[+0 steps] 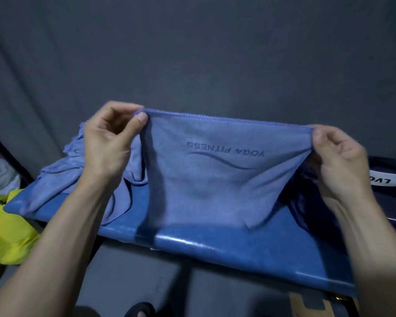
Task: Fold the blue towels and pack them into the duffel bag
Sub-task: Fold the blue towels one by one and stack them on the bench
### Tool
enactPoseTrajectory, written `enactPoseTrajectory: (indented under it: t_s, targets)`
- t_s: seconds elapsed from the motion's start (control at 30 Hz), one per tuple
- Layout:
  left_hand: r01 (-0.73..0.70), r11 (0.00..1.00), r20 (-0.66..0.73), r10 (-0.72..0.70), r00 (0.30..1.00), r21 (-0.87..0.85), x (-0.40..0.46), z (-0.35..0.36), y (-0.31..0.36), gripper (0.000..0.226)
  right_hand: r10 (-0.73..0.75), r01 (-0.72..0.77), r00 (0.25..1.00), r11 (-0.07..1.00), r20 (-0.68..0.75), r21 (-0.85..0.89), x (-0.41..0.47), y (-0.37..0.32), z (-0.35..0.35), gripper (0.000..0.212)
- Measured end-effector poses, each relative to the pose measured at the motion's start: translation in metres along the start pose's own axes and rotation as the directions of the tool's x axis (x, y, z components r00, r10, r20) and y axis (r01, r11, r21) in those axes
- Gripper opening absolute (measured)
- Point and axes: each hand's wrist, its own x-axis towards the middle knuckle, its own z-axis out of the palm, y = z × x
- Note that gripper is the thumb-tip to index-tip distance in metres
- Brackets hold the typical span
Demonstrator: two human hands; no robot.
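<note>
Blue towel (206,179) stretched above blue tabletop (238,250). Left hand (108,143) pinches one top corner, right hand (338,161) other. Keep hem taut, level; bring corners together. Duffel bag (384,179) just right of tabletop.

Bare forearms, no sleeves; dark sandal (139,309) (partly cut off) below.

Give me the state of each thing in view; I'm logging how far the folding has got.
held towel: spread out, unfolded, lettering upside down
left hand: pinches one top corner
right hand: pinches the other top corner
second towel: crumpled on the blue surface
duffel bag: mostly hidden, cannot tell if open
</note>
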Motion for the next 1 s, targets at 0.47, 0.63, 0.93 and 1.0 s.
enactPoseTrajectory:
  t_s: [0.47,0.63,0.93,1.0]
  targets:
    - [0.275,0.856,0.698,-0.516,0.497,0.438,-0.046,-0.079,-0.030,0.005,0.505,-0.214,0.680,0.830,0.531,-0.514,-0.047,0.034,-0.064,0.014]
    - [0.306,0.773,0.747,-0.625,0.224,0.555,-0.057,-0.088,-0.048,0.008,0.763,-0.318,0.309,0.646,0.568,-0.695,-0.062,0.049,-0.072,0.010]
    - [0.480,0.746,0.559,-0.665,0.496,0.461,-0.047,-0.064,-0.086,0.014,0.666,-0.401,0.660,0.704,0.348,-0.586,-0.046,0.064,-0.049,0.016]
    - [0.493,0.755,0.459,-0.655,0.600,0.433,-0.044,-0.048,-0.096,0.013,0.605,-0.407,0.757,0.731,0.245,-0.548,-0.037,0.075,-0.040,0.015]
